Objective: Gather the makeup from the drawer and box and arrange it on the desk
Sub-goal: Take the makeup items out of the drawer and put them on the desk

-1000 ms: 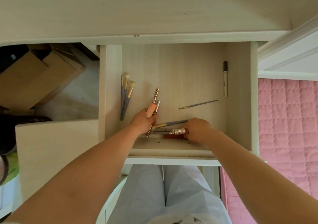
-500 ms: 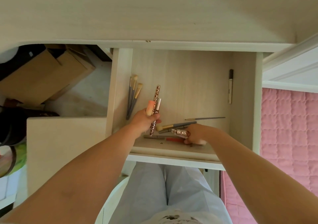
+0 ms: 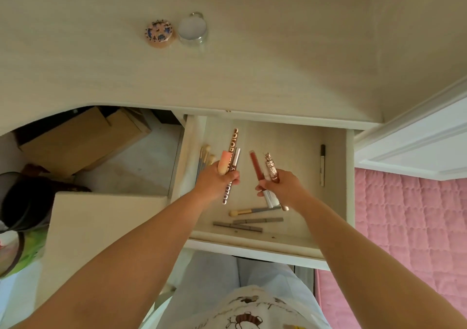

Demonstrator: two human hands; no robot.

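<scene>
Head view looks down into the open drawer [image 3: 336,202] of pale wood. Above its floor the left hand [image 3: 214,182] grips a peach tube [image 3: 224,163], a lettered brown stick [image 3: 231,149] and a slim silver tube [image 3: 236,159]; the right hand [image 3: 280,189] clasps a red gloss tube [image 3: 255,167] and an ornate rose-gold tube [image 3: 271,170]. Below them in the drawer lie a brush [image 3: 252,211] and two grey pencils [image 3: 249,223] (matte, thin). On the desk [image 3: 252,75] beyond the drawer stand a doughnut-patterned compact [image 3: 159,35] and a clear round jar [image 3: 193,29].

Desk [image 3: 252,70]: donut-print compact [image 3: 159,34] just beside clear jar [image 3: 192,28].
</scene>
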